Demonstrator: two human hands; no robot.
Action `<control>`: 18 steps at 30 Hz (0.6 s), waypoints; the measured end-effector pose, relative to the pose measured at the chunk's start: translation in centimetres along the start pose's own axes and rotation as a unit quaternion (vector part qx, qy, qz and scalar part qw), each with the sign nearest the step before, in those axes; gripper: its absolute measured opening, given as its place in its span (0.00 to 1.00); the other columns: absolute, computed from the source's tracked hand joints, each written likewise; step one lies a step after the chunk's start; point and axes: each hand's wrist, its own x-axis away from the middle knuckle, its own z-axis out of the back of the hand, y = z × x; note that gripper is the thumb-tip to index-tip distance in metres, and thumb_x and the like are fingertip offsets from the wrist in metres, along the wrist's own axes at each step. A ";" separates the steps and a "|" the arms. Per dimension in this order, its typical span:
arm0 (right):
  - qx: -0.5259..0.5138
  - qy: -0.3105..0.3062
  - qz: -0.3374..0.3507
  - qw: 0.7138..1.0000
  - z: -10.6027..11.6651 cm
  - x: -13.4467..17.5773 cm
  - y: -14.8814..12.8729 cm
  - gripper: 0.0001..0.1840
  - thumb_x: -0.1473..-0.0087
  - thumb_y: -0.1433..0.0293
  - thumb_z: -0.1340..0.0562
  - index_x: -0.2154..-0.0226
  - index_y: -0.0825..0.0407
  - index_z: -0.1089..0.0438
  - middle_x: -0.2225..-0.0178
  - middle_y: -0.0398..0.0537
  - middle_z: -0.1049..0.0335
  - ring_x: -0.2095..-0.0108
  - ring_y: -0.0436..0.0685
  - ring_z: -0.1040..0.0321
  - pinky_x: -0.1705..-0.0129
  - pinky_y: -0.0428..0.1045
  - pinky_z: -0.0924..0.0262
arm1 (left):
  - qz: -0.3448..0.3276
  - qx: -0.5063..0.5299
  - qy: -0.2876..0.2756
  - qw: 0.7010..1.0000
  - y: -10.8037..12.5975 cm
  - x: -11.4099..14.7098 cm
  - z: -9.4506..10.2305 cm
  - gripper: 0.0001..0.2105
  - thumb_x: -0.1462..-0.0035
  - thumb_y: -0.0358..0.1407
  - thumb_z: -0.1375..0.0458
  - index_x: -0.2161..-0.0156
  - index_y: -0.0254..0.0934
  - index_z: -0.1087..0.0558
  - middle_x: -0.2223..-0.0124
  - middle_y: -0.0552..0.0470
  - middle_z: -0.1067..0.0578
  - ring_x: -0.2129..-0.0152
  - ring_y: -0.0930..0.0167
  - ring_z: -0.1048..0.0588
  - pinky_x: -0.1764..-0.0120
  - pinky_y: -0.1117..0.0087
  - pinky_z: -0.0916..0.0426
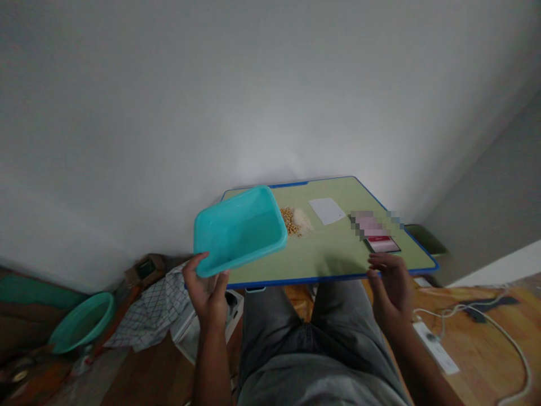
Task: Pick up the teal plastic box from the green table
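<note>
Two hands work at the green table (338,254): the left hand (209,293) grips the tub (239,231) by its rim, lifted and tilted beside the grains (296,221). The right hand (391,287) hovers with fingers loosely spread (holding nothing) near the phone (382,243).

No readable text, label, brand, number or sign anywhere. Phone (382,243) on the table (338,254): red and white screen, lettering too small to read. Area just beyond the phone pixelated, nothing legible. White paper (327,210) farther back: blank on its visible side. Turquoise tub (239,231) in the left hand (207,287): plain, unmarked. Power strip (435,347) on the floor: no markings legible.
</note>
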 end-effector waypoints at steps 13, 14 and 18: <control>-0.278 -0.270 -0.255 0.886 -4.3 3.2 -8.0 0.46 0.41 0.45 0.33 0.29 0.39 0.49 0.32 0.55 0.37 0.35 0.70 0.35 0.41 0.61 0.30 | 0.240 -0.032 0.026 0.970 5.1 3.5 -3.0 0.43 0.54 0.56 0.30 0.36 0.38 0.33 0.41 0.38 0.34 0.37 0.50 0.37 0.36 0.52 0.38; -0.282 -0.270 -0.287 0.875 -4.0 3.2 -8.1 0.47 0.41 0.43 0.34 0.29 0.39 0.51 0.32 0.56 0.37 0.37 0.70 0.32 0.44 0.61 0.28 | 0.254 -0.021 0.024 0.967 5.4 3.9 -3.1 0.44 0.54 0.56 0.30 0.35 0.38 0.33 0.41 0.37 0.34 0.37 0.49 0.37 0.36 0.52 0.38; -0.287 -0.262 -0.349 0.853 -2.7 2.9 -7.9 0.54 0.51 0.41 0.28 0.30 0.40 0.48 0.38 0.59 0.31 0.41 0.75 0.30 0.52 0.63 0.25 | 0.275 0.021 0.003 0.961 6.6 7.1 -3.0 0.42 0.51 0.54 0.31 0.33 0.38 0.33 0.37 0.37 0.36 0.35 0.50 0.39 0.36 0.53 0.39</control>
